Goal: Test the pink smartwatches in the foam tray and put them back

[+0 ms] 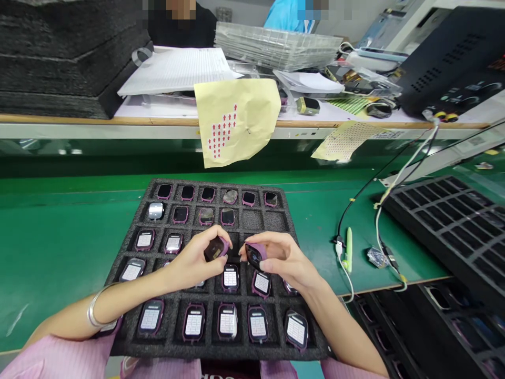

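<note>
Above a black foam tray [252,220], my left hand [201,255] is closed on a purple-rimmed smartwatch body [215,249], its dark face turned up. Close to its right, my right hand [278,258] pinches a second purple smartwatch body [254,255] by its edges, tilted, with a faint display on its dark screen. The two watches are apart. Several strapless watches sit in the tray's compartments; the nearer ones, such as a lit watch [228,320], show white screens, while a far-row watch [188,193] is dark. My hands and forearms hide some compartments.
A green pen [347,250] and white cable [342,260] lie right of the tray. Another foam tray [445,210] stands at far right. Along the back, a shelf holds papers [177,68], clear plastic trays [272,45] and a black device [457,63]. Yellow sticker sheet [240,116] hangs down.
</note>
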Action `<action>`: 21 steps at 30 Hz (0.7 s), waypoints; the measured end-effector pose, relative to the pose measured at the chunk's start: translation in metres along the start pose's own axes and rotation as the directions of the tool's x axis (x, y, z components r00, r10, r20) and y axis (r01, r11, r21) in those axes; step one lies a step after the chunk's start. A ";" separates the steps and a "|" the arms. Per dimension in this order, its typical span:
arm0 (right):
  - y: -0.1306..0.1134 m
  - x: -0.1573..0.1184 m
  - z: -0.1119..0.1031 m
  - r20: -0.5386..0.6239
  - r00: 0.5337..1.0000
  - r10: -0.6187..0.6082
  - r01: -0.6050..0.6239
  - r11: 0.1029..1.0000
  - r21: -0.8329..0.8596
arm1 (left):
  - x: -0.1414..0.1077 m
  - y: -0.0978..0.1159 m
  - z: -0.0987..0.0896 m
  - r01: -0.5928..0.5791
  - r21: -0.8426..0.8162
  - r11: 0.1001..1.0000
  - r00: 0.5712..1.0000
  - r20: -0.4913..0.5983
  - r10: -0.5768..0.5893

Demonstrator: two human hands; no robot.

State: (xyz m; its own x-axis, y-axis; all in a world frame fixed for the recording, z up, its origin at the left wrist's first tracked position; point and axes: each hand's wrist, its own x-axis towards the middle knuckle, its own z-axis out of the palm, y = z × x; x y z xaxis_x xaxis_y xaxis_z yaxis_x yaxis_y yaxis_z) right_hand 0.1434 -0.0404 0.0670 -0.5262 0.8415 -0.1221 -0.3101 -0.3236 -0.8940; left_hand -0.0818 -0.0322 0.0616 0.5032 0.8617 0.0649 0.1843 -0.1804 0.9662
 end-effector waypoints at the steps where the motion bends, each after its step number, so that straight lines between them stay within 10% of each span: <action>1: 0.000 0.001 0.000 -0.005 1.000 0.010 -0.010 1.000 -0.003 | 0.000 -0.002 0.001 0.032 -0.021 0.999 0.999 -0.001 -0.032; 7: 0.004 0.005 -0.001 -0.063 0.993 0.096 -0.094 0.995 0.045 | 0.005 -0.009 0.002 0.337 -0.392 0.856 0.941 0.146 -0.304; 13: 0.015 0.003 -0.006 -0.130 0.988 0.081 -0.067 0.992 0.107 | 0.011 -0.004 0.000 0.398 -0.712 0.579 0.899 0.175 -0.403; 21: 0.014 -0.001 -0.007 -0.135 0.988 -0.070 0.040 0.976 -0.212 | 0.009 0.000 -0.002 0.361 -0.666 0.653 0.925 0.166 -0.342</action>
State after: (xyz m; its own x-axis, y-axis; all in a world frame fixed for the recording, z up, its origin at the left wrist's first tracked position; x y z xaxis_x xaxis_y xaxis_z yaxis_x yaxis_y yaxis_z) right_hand 0.1450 -0.0429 0.0521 -0.3917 0.9128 -0.1160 -0.1559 -0.1901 -0.9693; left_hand -0.0793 -0.0237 0.0624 0.5427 0.7800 -0.3117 -0.2608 0.5092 0.8202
